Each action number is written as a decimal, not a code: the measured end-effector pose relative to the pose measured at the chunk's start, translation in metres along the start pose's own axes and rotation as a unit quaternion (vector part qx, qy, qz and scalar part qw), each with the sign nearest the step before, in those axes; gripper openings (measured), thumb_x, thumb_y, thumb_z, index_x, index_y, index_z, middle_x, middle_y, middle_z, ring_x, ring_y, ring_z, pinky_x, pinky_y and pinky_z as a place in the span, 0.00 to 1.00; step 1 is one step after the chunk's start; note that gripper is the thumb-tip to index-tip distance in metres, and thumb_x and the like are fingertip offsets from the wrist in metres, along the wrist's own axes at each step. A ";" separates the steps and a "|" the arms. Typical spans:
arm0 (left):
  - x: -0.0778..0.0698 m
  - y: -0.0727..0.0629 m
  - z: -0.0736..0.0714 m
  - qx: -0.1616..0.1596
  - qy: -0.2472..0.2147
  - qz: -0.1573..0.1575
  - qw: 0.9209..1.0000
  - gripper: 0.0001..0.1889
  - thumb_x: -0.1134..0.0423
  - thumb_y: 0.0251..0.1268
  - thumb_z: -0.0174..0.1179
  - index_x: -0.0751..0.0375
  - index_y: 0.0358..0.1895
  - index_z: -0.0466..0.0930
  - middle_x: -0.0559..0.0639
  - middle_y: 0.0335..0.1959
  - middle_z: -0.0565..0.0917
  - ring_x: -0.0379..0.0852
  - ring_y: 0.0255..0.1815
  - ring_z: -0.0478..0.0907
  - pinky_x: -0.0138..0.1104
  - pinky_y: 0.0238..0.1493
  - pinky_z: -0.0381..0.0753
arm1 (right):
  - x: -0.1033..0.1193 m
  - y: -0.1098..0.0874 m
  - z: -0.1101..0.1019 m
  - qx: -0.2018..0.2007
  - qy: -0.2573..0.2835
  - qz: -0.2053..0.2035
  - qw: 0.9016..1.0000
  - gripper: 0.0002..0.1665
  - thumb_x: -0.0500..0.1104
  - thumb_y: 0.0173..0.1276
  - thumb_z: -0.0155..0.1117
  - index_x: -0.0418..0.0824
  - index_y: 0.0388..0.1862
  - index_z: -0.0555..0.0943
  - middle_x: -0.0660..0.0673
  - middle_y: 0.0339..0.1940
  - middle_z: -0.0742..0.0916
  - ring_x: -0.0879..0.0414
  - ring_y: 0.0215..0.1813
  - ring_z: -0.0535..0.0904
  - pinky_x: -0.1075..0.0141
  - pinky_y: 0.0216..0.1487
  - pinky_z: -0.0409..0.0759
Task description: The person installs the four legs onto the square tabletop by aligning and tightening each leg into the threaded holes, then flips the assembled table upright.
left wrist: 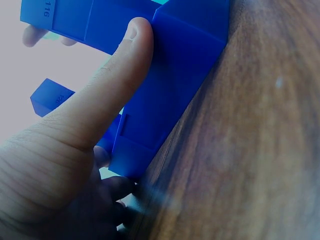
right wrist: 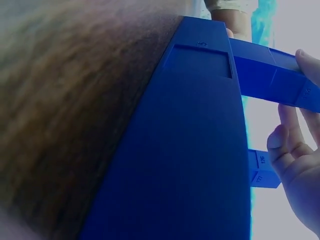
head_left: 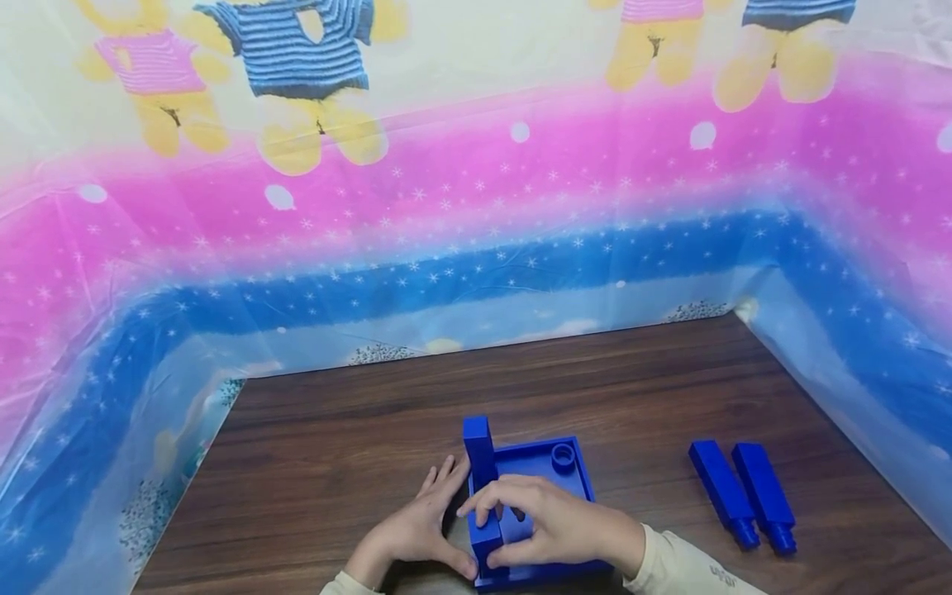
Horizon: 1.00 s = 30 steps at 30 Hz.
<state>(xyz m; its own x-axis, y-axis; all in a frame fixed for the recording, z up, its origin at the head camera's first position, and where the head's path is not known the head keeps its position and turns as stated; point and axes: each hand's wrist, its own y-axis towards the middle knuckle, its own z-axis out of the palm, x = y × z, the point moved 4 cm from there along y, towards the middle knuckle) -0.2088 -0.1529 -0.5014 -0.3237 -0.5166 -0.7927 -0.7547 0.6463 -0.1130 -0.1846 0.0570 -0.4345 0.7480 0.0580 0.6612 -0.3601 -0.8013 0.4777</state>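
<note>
A shallow blue square tray (head_left: 583,467) with raised edges lies on the table. At its far left corner a blue square post (head_left: 478,438) stands upright. My right hand (head_left: 550,525) pinches a second blue post (head_left: 487,541) between thumb and fingers at the near left corner. In the left wrist view this post (left wrist: 70,20) is upright against the tray's side and bears the number 116. My left hand (head_left: 416,525) lies along the tray's left side with fingers extended; its thumb (left wrist: 137,45) presses where post and tray meet.
Two loose blue posts, a left one (head_left: 721,487) and a right one (head_left: 763,487), lie side by side right of the tray, stepped round ends toward me. A round socket (head_left: 563,457) rises in the tray's far right corner. Patterned cloth (head_left: 476,256) surrounds the wooden table (head_left: 357,430).
</note>
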 end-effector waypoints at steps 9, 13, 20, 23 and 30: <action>0.002 -0.001 -0.001 0.003 -0.020 -0.024 1.000 0.73 0.37 0.47 0.82 0.61 0.87 0.39 0.71 0.86 0.37 0.78 0.82 0.24 0.78 0.72 0.34 | -0.006 -0.002 -0.001 0.049 0.068 0.025 0.996 0.24 0.30 0.69 0.69 0.45 0.58 0.72 0.41 0.65 0.87 0.60 0.60 0.82 0.63 0.53 0.83; 0.001 -0.001 -0.001 0.004 -0.019 -0.020 1.000 0.74 0.36 0.47 0.82 0.62 0.87 0.39 0.70 0.86 0.38 0.76 0.83 0.24 0.77 0.74 0.33 | -0.011 -0.004 0.000 0.065 0.070 0.036 0.995 0.29 0.24 0.63 0.65 0.46 0.58 0.70 0.42 0.64 0.87 0.61 0.61 0.81 0.61 0.62 0.81; 0.000 0.000 -0.001 0.001 -0.013 -0.008 1.000 0.73 0.40 0.47 0.83 0.62 0.87 0.39 0.70 0.86 0.40 0.75 0.84 0.26 0.76 0.75 0.33 | -0.012 -0.004 0.000 0.066 0.073 0.032 0.995 0.29 0.23 0.65 0.61 0.43 0.60 0.70 0.43 0.61 0.89 0.60 0.60 0.83 0.59 0.61 0.84; 0.000 0.000 -0.001 0.002 -0.014 -0.008 1.000 0.73 0.39 0.48 0.83 0.62 0.87 0.39 0.69 0.86 0.40 0.74 0.84 0.26 0.75 0.75 0.32 | -0.012 -0.004 0.000 0.065 0.068 0.031 0.995 0.28 0.23 0.65 0.62 0.41 0.60 0.70 0.43 0.59 0.89 0.60 0.60 0.82 0.59 0.60 0.84; 0.001 0.000 -0.001 0.003 -0.015 -0.012 1.000 0.73 0.37 0.47 0.82 0.61 0.87 0.39 0.68 0.86 0.40 0.74 0.84 0.25 0.75 0.75 0.33 | -0.012 -0.002 0.001 0.064 0.047 0.017 0.997 0.25 0.26 0.66 0.64 0.38 0.58 0.70 0.42 0.55 0.88 0.60 0.59 0.82 0.62 0.59 0.84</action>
<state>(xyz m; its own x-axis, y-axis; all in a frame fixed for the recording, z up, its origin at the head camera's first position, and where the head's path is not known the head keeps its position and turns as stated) -0.2102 -0.1542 -0.5016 -0.2893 -0.5150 -0.8069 -0.7578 0.6382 -0.1356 -0.1923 0.0574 -0.4436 0.6786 0.0794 0.7302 -0.3063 -0.8730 0.3796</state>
